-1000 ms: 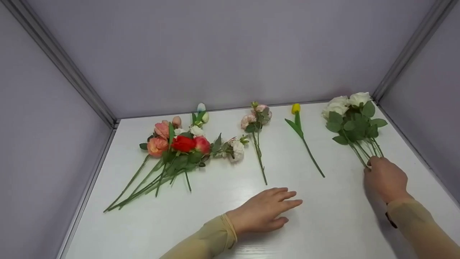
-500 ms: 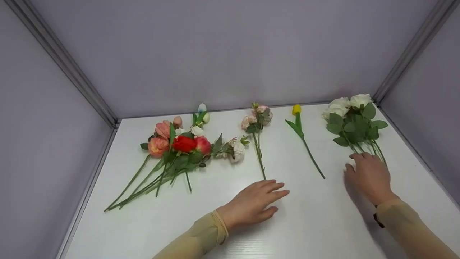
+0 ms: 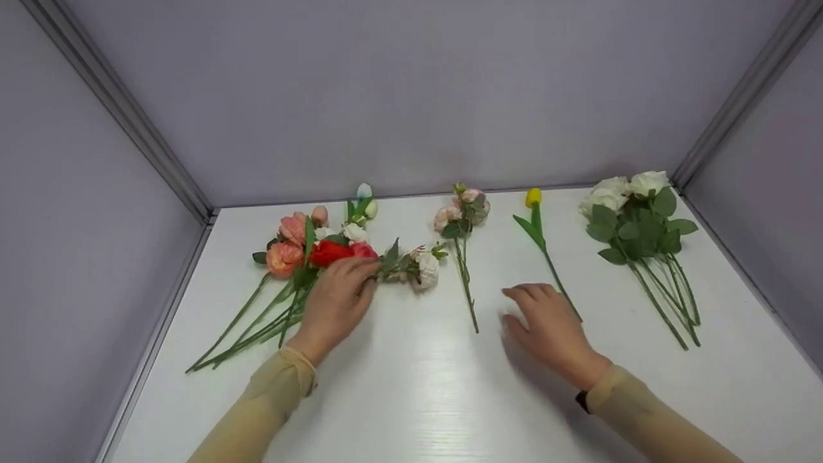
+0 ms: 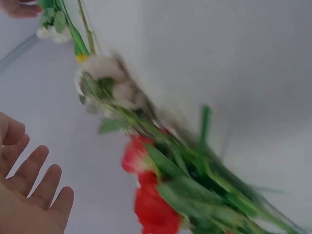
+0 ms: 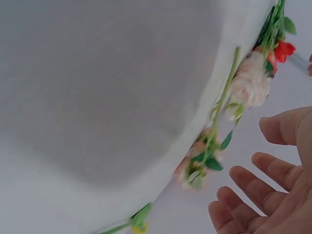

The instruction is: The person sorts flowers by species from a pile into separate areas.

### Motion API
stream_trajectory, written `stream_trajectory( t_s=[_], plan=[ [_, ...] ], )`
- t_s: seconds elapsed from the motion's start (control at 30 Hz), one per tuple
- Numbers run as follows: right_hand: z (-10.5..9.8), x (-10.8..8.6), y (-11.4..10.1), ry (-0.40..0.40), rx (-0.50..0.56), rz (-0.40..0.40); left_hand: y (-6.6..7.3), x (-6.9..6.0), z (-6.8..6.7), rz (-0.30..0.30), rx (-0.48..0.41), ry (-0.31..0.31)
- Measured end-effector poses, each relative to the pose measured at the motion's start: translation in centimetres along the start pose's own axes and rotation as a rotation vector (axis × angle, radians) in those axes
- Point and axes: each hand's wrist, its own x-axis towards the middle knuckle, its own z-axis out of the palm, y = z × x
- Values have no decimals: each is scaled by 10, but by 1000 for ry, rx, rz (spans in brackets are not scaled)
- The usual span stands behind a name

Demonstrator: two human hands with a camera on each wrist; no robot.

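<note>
My left hand (image 3: 339, 302) hovers over the mixed pile of flowers at the left, its fingers relaxed and nothing held. Near its fingertips are a red flower (image 3: 328, 253) and a white flower (image 3: 426, 270) whose stem runs into the pile; in the left wrist view the red flower (image 4: 155, 207) stands apart from the spread fingers. My right hand (image 3: 546, 328) is beside the lower stem of a yellow tulip (image 3: 533, 197), holding nothing. Its fingers look loosely spread in the right wrist view. Between the hands lies a pale pink flower stem (image 3: 464, 276).
White roses (image 3: 607, 196) with several stems lie at the right of the white table (image 3: 411, 399). Coral flowers (image 3: 285, 258) and pale tulips (image 3: 364, 191) belong to the left pile. Grey panels (image 3: 411, 96) enclose the table at the back and sides.
My right hand has let go of the white rose stems and moved left to near the tulip. My left hand has moved left and up from mid-table to the flower pile.
</note>
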Motion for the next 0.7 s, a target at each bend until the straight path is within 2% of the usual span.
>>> stream_trajectory(
  t_s=[0.13,0.23,0.37,0.43,0.5,0.57,0.7],
  plan=[
    [16,9,-46,-45,59,-117,-51,-8,-23,-205,82,9],
    [27,16,-79,-102,94,-206,-87,-21,-37,-343,136,-6],
    [41,24,-120,-186,102,-321,-127,-43,-50,-554,154,-87],
    [49,26,-136,-221,87,-375,-142,-53,-55,-633,148,-142],
    [55,27,-151,-265,65,-422,-154,-61,-60,-678,145,-201],
    [62,28,-164,-322,52,-461,-163,-66,-63,-695,142,-249],
    [73,31,-184,-439,49,-506,-171,-70,-68,-720,111,-296]
  ],
)
